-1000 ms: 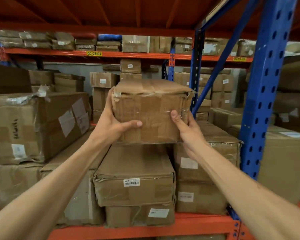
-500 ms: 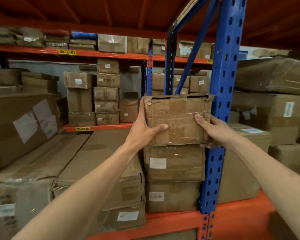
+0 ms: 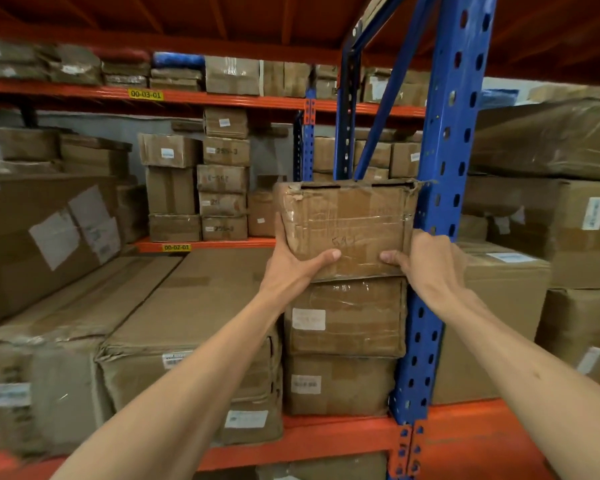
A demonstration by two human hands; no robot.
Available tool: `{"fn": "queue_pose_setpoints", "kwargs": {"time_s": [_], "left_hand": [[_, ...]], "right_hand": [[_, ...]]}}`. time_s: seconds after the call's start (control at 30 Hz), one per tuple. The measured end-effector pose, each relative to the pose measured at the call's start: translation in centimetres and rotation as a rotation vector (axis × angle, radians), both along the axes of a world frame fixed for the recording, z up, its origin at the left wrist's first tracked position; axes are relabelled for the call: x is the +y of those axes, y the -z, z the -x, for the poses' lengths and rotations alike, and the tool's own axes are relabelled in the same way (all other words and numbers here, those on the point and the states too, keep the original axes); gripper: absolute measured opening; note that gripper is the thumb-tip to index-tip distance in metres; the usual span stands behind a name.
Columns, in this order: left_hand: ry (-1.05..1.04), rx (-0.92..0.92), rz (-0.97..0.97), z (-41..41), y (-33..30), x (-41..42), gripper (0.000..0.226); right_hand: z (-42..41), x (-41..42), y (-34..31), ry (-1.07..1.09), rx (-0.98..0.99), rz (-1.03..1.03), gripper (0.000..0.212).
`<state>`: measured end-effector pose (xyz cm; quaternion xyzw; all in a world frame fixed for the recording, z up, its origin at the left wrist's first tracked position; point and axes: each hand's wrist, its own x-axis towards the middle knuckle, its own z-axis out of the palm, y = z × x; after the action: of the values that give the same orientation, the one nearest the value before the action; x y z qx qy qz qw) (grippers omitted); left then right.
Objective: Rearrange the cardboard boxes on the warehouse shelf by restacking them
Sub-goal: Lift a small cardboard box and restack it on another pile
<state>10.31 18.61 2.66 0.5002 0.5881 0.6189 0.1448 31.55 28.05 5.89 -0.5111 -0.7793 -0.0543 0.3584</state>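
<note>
A worn, taped cardboard box [image 3: 347, 220] sits on top of a stack of two labelled boxes [image 3: 343, 317] right beside the blue rack post [image 3: 444, 188]. My left hand [image 3: 291, 261] grips its lower left corner, thumb across the front face. My right hand [image 3: 426, 258] grips its lower right corner, next to the post. The box's bottom edge rests on or just above the stack's top box; I cannot tell which. A long flat box [image 3: 194, 306] lies to the left of the stack.
The orange shelf beam [image 3: 326, 441] runs along the front edge below. Large boxes [image 3: 45, 237] fill the left side and more boxes [image 3: 541, 237] lie right of the post. Stacks of small boxes [image 3: 222, 188] stand on the rack behind.
Both hands have carried the box to the right, from above the wide box to the top of the stack beside the blue post, and the view turned right.
</note>
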Motion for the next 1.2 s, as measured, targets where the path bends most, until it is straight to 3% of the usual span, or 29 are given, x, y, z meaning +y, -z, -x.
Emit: {"fn": "queue_pose_setpoints", "kwargs": {"time_s": [0.13, 0.37, 0.5, 0.73, 0.83, 0.97, 1.2], "left_hand": [[0.007, 0.041, 0.091, 0.3, -0.2, 0.3, 0.141], [0.087, 0.123, 0.139, 2.5, -0.3, 0.4, 0.133], [0.134, 0.081, 0.127, 3.6, 0.1, 0.9, 0.132], [0.157, 0.018, 0.124, 3.9, 0.2, 0.2, 0.128], [0.147, 0.059, 0.182, 2.8, -1.2, -2.5, 0.127], [-0.067, 0.168, 0.222, 3.6, -2.5, -8.0, 0.12], [-0.502, 0.189, 0.061, 13.0, -4.2, -21.3, 0.111]], "right_hand": [[0.3, -0.3, 0.3, 0.067, -0.093, -0.125, 0.058], [-0.4, -1.1, 1.0, 0.033, 0.027, -0.19, 0.073], [-0.1, -2.3, -0.1, -0.053, 0.107, -0.247, 0.071], [0.6, -4.3, -1.7, -0.211, 0.074, -0.195, 0.06], [1.5, -5.5, -1.6, -0.347, 0.074, -0.174, 0.065], [3.8, -7.1, -1.6, -0.531, 0.135, -0.148, 0.077], [11.8, -11.2, -1.2, -0.834, 0.181, -0.133, 0.085]]}}
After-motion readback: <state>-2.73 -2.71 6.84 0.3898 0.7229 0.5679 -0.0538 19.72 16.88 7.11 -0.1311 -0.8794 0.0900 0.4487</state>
